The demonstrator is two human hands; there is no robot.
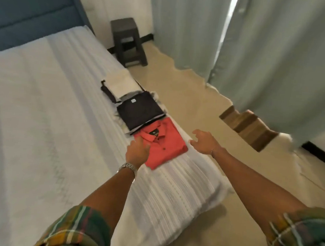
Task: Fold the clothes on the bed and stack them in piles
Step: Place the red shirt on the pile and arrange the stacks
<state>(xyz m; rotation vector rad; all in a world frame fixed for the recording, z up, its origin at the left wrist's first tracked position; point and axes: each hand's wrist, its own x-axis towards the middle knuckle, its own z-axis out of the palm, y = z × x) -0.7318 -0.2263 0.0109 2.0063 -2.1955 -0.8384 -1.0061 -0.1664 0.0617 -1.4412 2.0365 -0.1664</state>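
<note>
Head view: a folded red polo shirt (163, 144) lying flat on the white bed (43, 125), close to its right-hand edge, collar turned toward the headboard. Just beyond the red polo shirt, a folded black shirt (139, 112) topping a pile, then a further pile capped by a white garment (120, 83). Left hand (137, 150), watch at the wrist, resting on the polo's near-left corner, fingers loosely bent, gripping nothing visible. Right hand (204, 141) just right of the polo, over the bed's edge, fingers spread wide, holding nothing. Plaid sleeves rolled up on both arms.
</note>
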